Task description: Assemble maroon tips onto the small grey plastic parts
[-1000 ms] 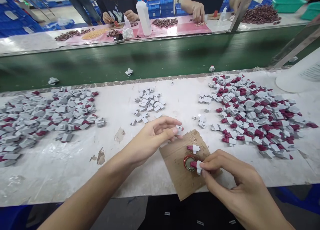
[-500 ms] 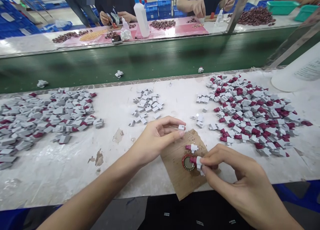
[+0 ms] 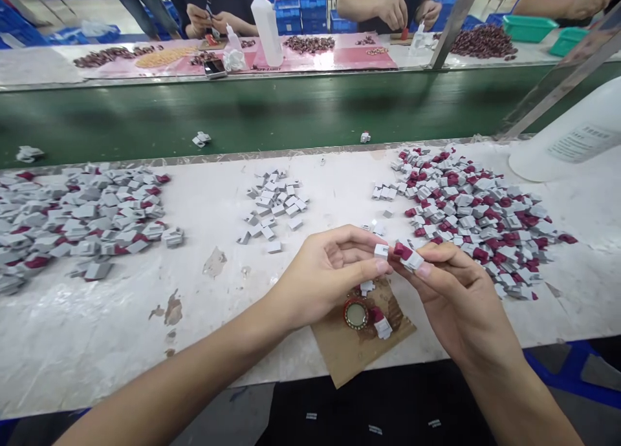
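Between the thumb and fingers of my left hand (image 3: 330, 271) is a small light-grey plastic block (image 3: 381, 251). My right hand (image 3: 458, 297) pinches a maroon-and-grey plastic piece (image 3: 411, 259), its maroon end turned towards the block. The two parts are close together; whether they touch I cannot tell. Below my hands lies a piece of brown cardboard (image 3: 342, 362) with wet spots. On it sits an upturned bottle cap (image 3: 346, 314) with a red rim. Another maroon-and-grey piece (image 3: 383, 328) rests beside the cap, and a partly hidden grey piece (image 3: 367, 287) lies behind it.
A small pile of grey blocks (image 3: 276, 203) is ahead. Larger heaps of maroon-and-grey pieces lie at right (image 3: 466, 207) and left (image 3: 92, 213). A big white bottle (image 3: 567, 139) leans in at right. Beyond the green belt (image 3: 291, 106), other people work at a table.
My right hand has risen from the cardboard with a maroon-and-grey piece, up to my left hand's block. Another such piece now shows beside the cap. The view has shifted slightly.
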Tool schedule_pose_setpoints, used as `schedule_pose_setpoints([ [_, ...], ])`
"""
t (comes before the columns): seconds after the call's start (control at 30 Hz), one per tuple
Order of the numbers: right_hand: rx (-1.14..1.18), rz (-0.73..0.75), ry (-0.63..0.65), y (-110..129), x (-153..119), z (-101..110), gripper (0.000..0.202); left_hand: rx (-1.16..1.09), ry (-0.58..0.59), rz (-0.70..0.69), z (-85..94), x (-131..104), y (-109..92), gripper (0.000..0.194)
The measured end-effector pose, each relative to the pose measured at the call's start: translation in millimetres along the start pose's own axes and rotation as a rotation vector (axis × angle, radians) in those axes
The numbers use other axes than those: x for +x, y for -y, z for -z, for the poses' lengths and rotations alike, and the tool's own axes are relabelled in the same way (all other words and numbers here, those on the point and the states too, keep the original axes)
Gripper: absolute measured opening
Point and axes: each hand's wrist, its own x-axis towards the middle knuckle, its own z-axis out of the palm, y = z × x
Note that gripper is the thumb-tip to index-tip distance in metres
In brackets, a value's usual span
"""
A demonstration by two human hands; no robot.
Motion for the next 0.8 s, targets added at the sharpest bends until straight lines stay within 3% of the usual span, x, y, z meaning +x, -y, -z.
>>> schedule_pose_setpoints([
  [0.43,-0.129,0.021,0.038,0,2,-2,0.008,0.073,0.005,-0.013,2.9,3,4,0.022],
  [0.6,-0.237,0.002,0.125,6,8,1,0.008,0.137,0.002,-0.038,2.3,3,6,0.019],
  [0.8,-0.3,-0.028,0.184,19,20,-4,0.013,0.265,0.041,-0.075,13.5,7,-6,0.024],
])
